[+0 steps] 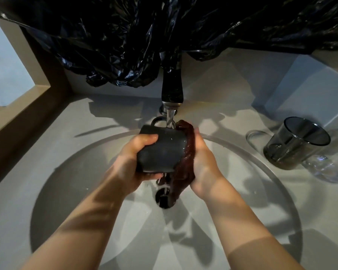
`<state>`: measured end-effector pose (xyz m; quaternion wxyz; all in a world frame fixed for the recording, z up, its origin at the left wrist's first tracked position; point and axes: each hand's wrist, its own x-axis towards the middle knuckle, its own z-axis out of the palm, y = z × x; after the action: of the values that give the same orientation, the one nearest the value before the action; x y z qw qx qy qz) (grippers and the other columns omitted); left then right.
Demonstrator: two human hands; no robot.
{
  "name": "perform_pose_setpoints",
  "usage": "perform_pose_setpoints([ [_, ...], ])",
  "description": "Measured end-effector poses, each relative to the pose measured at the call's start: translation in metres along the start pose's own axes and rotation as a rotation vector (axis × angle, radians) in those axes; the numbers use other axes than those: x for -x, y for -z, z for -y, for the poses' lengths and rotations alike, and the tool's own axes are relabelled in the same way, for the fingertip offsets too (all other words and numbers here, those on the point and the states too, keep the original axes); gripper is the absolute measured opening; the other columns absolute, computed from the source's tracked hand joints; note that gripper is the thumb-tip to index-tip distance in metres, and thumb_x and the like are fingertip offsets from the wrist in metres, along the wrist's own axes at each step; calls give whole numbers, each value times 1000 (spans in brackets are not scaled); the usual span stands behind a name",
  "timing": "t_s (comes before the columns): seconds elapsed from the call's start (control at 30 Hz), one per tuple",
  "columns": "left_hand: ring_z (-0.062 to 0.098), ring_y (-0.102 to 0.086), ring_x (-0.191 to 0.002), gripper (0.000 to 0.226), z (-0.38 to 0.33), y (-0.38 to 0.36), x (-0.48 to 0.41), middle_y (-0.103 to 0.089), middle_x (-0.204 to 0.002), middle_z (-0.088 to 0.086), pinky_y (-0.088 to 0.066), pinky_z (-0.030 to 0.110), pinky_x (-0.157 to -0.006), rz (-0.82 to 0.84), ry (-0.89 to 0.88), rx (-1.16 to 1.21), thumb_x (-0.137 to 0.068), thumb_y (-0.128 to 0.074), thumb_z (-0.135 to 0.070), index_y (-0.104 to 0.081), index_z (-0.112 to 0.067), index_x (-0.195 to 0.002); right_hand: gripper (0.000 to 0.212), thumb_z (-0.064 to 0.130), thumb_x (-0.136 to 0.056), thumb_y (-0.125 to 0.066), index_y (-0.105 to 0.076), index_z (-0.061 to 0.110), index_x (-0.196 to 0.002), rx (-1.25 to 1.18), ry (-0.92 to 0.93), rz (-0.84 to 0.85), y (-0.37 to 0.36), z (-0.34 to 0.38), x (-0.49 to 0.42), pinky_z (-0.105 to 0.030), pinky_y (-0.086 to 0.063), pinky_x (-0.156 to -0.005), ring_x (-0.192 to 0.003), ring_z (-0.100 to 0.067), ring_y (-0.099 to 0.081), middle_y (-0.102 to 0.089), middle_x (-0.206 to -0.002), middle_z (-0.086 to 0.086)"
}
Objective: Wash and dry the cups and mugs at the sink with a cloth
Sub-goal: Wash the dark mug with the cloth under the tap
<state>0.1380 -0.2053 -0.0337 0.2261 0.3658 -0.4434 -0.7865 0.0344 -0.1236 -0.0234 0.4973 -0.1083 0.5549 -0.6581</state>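
Left grip (134, 162) holds dark mug (162, 151) under tap (172, 88); right grip (201, 162) seemingly clutches cloth (185, 168).

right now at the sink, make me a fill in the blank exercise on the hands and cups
1. The left hand grips a dark ____ over the basin.
2. The right hand presses a reddish-brown ____ against its right end.
3. The tap is turned ____.
4. The grey glass stands to the ____ of the basin.
Missing: mug; cloth; on; right.
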Motion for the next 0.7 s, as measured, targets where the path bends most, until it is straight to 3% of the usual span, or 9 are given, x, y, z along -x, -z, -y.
perform_pose_setpoints([
  [0.1, 19, -65, -69, 29, 4, -6, -1, -71, -71, 1, -50, 29, -53, -52, 16, 92, -70, -66, -35, -62, -19, -94, 44, 57, -92, -43, -68, 21, -93, 30, -47, -18, -1, -6, 2, -31, -52, -76, -89, -23, -65, -71, -87, -6],
  [0.17, 22, -65, -74, 21, 3, -7, 0, -71, -75, 3, -52, 31, -58, -77, 55, 166, -77, -63, -33, -62, -19, -93, 38, 49, -98, -36, -59, 25, -116, 104, 92, 1, -1, -14, 5, -24, -49, -74, -94, -16, -61, -65, -101, -1],
  [0.23, 25, -65, -77, 35, 1, -5, 0, -69, -86, 6, -53, 33, -58, -58, 67, 129, -67, -68, -36, -62, -19, -97, 37, 39, -100, -37, -44, 29, -135, 254, 330, -20, -3, -20, 6, -20, -47, -85, -108, -13, -55, -58, -118, 3],
  [0.3, 23, -67, -74, 53, 0, -3, 2, -68, -88, 7, -54, 33, -56, -37, 59, 34, -50, -69, -41, -61, -20, -98, 43, 44, -91, -45, -46, 34, -133, 311, 446, -15, -1, -23, -2, -29, -48, -95, -114, -18, -55, -58, -125, -1],
  [0.37, 18, -68, -65, 55, 0, -2, 5, -68, -83, 5, -52, 28, -50, 16, -10, -137, -46, -69, -43, -59, -25, -97, 33, 44, -82, -48, -59, 39, -112, 183, 370, -20, 6, -15, -8, -40, -53, -82, -104, -28, -63, -63, -116, -10],
  [0.4, 17, -68, -66, 55, 1, -3, 7, -68, -84, 4, -50, 26, -48, 60, -57, -219, -49, -71, -40, -58, -29, -100, 24, 42, -84, -49, -64, 34, -101, 65, 248, -25, 9, -8, -8, -38, -53, -71, -90, -31, -67, -67, -104, -12],
  [0.5, 24, -65, -84, 52, 7, -5, 8, -65, -99, 6, -47, 25, -46, 116, -129, -312, -58, -63, -41, -55, -39, -109, 41, 42, -93, -41, -66, 12, -82, -180, -79, 53, 18, -1, -4, -29, -48, -59, -56, -25, -66, -68, -69, -12],
  [0.6, 27, -64, -87, 58, 11, -8, 7, -62, -105, 9, -45, 22, -43, 41, -117, -266, -57, -62, -42, -55, -35, -114, 46, 47, -92, -43, -66, 8, -92, -208, -117, -13, 12, -5, 1, -32, -51, -67, -65, -27, -65, -68, -72, -13],
  [0.7, 25, -64, -81, 37, 13, -10, 5, -64, -98, 9, -48, 27, -47, -41, -85, -134, -71, -67, -37, -56, -29, -106, 35, 44, -96, -43, -59, 21, -117, -69, 36, -97, 0, -13, 6, -35, -52, -77, -89, -24, -64, -67, -102, -11],
])
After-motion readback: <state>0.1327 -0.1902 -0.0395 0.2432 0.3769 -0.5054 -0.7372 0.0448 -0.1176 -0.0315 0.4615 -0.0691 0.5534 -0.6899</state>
